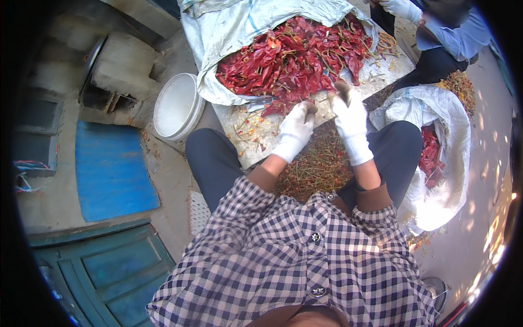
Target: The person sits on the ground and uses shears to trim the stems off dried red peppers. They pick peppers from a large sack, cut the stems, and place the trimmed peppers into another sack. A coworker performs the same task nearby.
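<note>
Both hands wear white knitted gloves with stained fingertips. My left hand [297, 127] is at the near edge of a pale board [249, 143], its fingers curled near a bit of red dried chili; whether it grips the piece is unclear. My right hand [348, 112] is a little to the right, thumb and forefinger raised near small red pieces, its hold also unclear. Just beyond them, a heap of dried red chilies [286, 61] spills from the mouth of a white woven sack [220, 41]. Chili stems [314, 163] cover the ground between my knees.
A white plastic bucket [175, 107] stands left of the board. On the right, an open white woven sack [453, 118] holds red chilies [430, 155]. A co-worker [453, 41] with white gloves sits at the upper right, beside a pile of stems [461, 90].
</note>
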### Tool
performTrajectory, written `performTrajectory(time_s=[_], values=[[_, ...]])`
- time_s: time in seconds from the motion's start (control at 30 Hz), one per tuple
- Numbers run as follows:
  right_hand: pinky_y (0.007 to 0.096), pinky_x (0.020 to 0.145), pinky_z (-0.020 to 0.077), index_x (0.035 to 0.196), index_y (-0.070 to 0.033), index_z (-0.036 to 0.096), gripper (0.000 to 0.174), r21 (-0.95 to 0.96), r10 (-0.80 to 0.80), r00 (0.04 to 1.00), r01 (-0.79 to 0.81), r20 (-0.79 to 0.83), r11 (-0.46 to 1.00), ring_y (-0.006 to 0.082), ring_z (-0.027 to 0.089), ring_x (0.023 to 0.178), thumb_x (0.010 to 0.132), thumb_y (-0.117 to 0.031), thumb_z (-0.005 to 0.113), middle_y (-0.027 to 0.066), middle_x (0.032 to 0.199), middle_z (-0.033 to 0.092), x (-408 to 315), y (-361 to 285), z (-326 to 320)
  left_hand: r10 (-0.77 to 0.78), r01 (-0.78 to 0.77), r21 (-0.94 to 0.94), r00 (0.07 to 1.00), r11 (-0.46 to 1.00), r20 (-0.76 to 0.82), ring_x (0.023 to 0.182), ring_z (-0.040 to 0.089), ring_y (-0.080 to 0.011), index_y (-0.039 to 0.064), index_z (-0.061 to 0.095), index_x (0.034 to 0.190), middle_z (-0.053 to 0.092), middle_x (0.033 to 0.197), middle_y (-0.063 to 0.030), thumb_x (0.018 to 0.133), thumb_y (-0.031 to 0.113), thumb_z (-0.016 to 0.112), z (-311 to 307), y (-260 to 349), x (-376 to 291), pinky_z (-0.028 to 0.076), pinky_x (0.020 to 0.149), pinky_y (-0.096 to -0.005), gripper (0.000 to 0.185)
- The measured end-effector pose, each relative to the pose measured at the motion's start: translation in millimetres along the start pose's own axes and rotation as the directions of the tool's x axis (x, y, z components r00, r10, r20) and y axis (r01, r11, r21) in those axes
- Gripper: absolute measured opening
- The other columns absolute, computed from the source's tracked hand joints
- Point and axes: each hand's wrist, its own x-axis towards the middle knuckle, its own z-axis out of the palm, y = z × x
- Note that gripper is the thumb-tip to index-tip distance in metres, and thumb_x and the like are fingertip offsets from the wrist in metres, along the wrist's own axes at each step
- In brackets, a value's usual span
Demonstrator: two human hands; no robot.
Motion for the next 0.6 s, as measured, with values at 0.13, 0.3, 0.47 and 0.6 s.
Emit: performTrajectory(time_s=[0.13,0.3,0.47,0.6], values=[[0.0371,0.105,0.0497,0.139,0.003,0.06,0.061,-0.004,0.156,0.911,-0.167,0.381,0.986,0.0257,0.065,0.119,0.096,-0.039,0.069,0.0186,0.128,0.069,-15,37,30,-0.162,0.17,-0.409,0.985,0.896,0.054,0.097,0.071,-0.0206,0.0,0.063,0.119,0.072,0.104,-0.0124,0.096,0.003,0.062,-40,0,-26,0.055,0.088,-0.0345,0.023],[0.0388,0.1,0.0522,0.127,-0.002,0.069,0.04,0.153,-0.129,0.895,0.069,0.428,0.986,0.0297,0.069,0.114,0.094,-0.023,0.069,0.02,0.12,0.072,-22,41,39,-0.15,0.142,-0.289,0.989,0.947,-0.006,0.103,0.069,-0.0164,0.0,0.061,0.123,0.071,0.11,-0.0118,0.094,0.001,0.063,-68,23,-39,0.055,0.09,-0.0314,0.028],[0.0421,0.093,0.0545,0.115,-0.01,0.074,0.027,-0.126,-0.485,0.822,0.538,0.299,0.834,0.0327,0.07,0.104,0.088,-0.012,0.074,0.0132,0.108,0.074,-32,35,44,-0.108,0.084,-0.247,0.991,0.965,-0.084,0.103,0.07,-0.0233,0.0,0.069,0.124,0.072,0.114,-0.015,0.094,0.011,0.071,-93,32,-42,0.054,0.094,-0.0347,0.033],[0.0424,0.086,0.0554,0.107,-0.012,0.073,0.025,-0.31,-0.613,0.745,0.667,0.263,0.678,0.0321,0.069,0.098,0.082,-0.009,0.075,0.0103,0.1,0.073,-35,31,49,0.156,-0.175,-0.147,0.979,0.974,-0.135,0.098,0.069,-0.0192,0.002,0.072,0.121,0.072,0.106,-0.0112,0.096,0.009,0.07,-94,31,-46,0.055,0.088,-0.0332,0.027]])
